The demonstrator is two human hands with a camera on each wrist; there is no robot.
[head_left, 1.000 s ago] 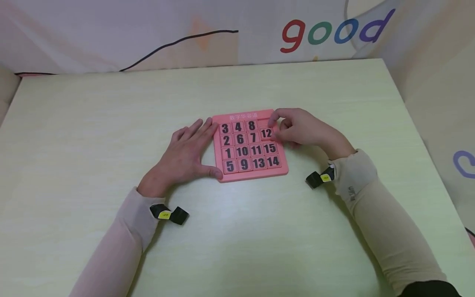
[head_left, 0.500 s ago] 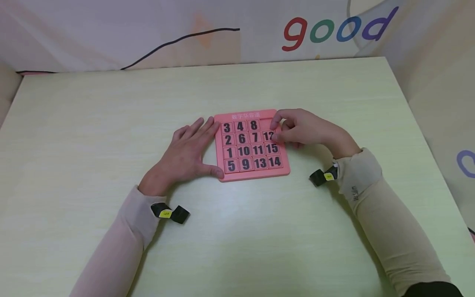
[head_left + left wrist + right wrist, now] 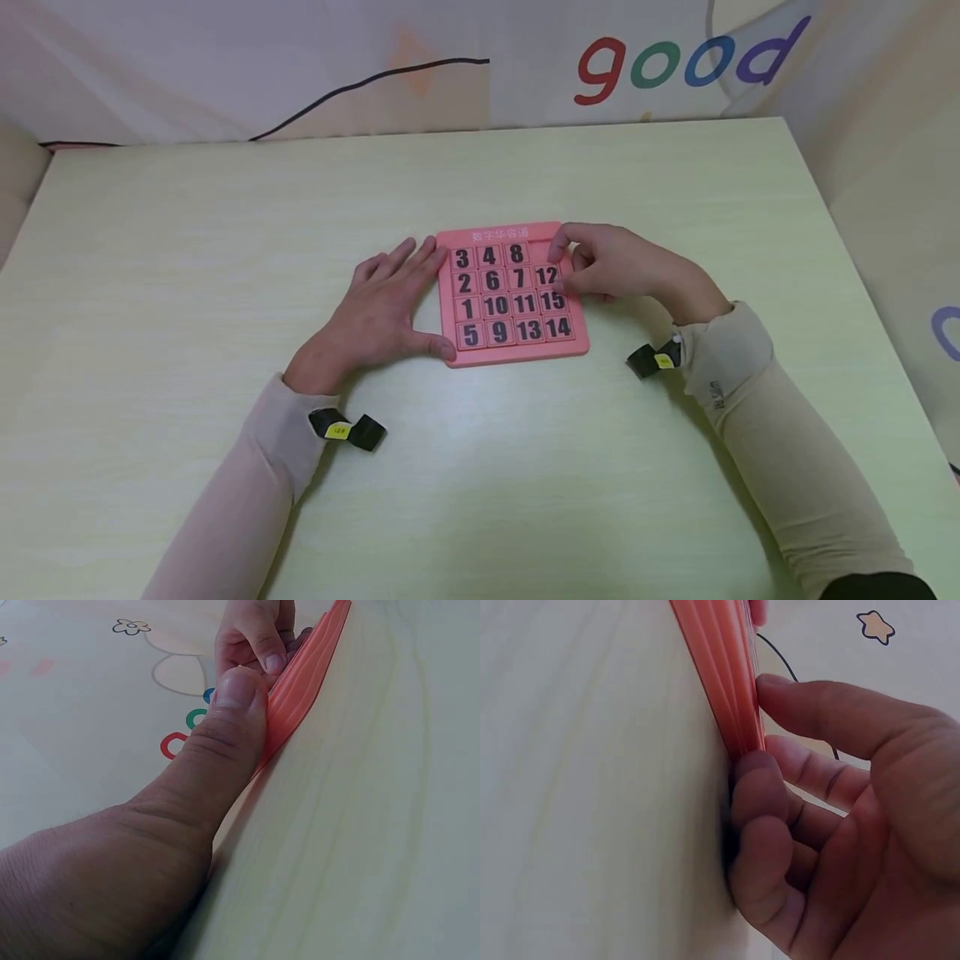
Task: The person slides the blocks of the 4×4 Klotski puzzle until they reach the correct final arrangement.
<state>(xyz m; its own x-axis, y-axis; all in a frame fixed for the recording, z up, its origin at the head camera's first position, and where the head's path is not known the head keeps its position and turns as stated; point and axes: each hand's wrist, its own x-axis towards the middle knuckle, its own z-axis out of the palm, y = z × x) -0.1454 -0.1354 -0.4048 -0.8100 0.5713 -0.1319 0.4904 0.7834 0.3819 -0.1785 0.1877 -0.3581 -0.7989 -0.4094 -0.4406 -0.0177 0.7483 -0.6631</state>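
- On the pale tabletop (image 3: 495, 467), lying flat btwn both hands: pink number puzzle (image 3: 517, 353), its numbered tiles (image 3: 496, 306) set in a 4x4 grid; far-R slot (image 3: 538, 252) has no tile.
- L hand (image 3: 378, 317) along the puzzle's L side; fingers fairly straight & spread, grasping nothing; fingertips at far end of that edge, thumb at near-L corner; prob. braced there so the frame won't slide or twist under a push.
- R hand (image 3: 626, 262) at the opp. side; fingers bent; index tip by the bare slot, thumb tip at lower R of "12" tile (image 3: 546, 276); lower fingers curled against the puzzle's edge; can't tell if thumb & index pinch that tile or only press it.
- Prob. placed so b/c "12" borders the gap, hence has room to move; hand coming in from the side also leaves most nos. readable.
- Puzzle faces up, nos. upright to the person; title strip (image 3: 499, 234) on far edge; turned slightly, R side a bit farther off; outline near square, so no clear long axis; if any, prob. near-to-far.
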